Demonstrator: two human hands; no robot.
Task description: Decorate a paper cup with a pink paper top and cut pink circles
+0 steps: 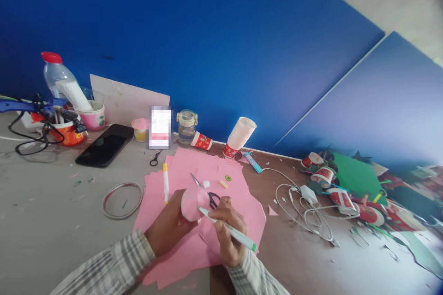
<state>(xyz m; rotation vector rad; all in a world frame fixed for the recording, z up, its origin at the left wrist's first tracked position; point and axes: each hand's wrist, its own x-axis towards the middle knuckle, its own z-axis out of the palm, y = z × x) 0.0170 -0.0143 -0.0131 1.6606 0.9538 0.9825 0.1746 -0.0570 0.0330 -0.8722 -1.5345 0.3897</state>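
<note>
My left hand (170, 224) is wrapped round a small paper cup, mostly hidden by my fingers, whose round end facing me is covered with pink paper (192, 202). In my right hand (231, 228) is a white marker with a green end (244, 239). Its tip touches or nearly touches the right edge of the pink round. Below both hands lie pink sheets of paper (180, 254). Partly behind the cup, scissors (213, 199) rest on the sheets. A yellow-and-white marker (165, 183), a white eraser-like piece (206, 184) and a small green disc (228, 178) lie around them.
Along the blue partition stand stacked paper cups (240, 136), a lidded glass jar (187, 128) and a tipped cup (201, 140). To the left lie a phone (104, 145) and a tape ring (122, 200). White cables (308, 203) and several decorated cups (341, 199) spread across the right.
</note>
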